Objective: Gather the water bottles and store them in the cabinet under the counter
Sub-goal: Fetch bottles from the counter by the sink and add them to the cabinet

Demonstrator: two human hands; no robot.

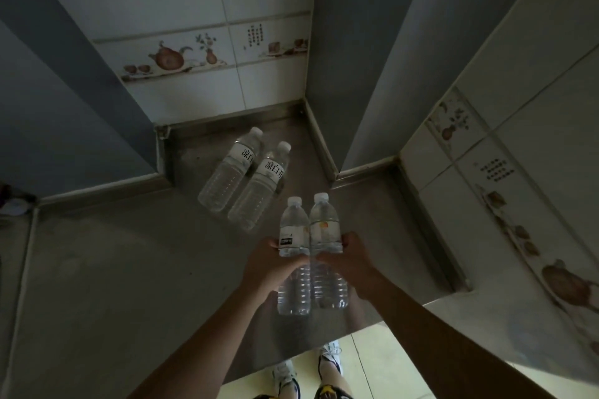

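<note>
Bottles on a steel worktop [97, 269]: two labelled water bottles [241, 176] lie side by side toward 11 o'clock, caps pointing to the corner. At centre, the left hand [270, 267] grips one held bottle [293, 256] and the right hand [351, 264] grips its twin bottle [325, 249], the pair touching above the worktop's front edge.

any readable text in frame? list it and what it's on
"凉白": label of the left lying bottle.
"凉白开": label of the right lying bottle.
Black patch on the label of the bottle in the left hand: too small.
Characters on wall tiles: blurred.
</note>
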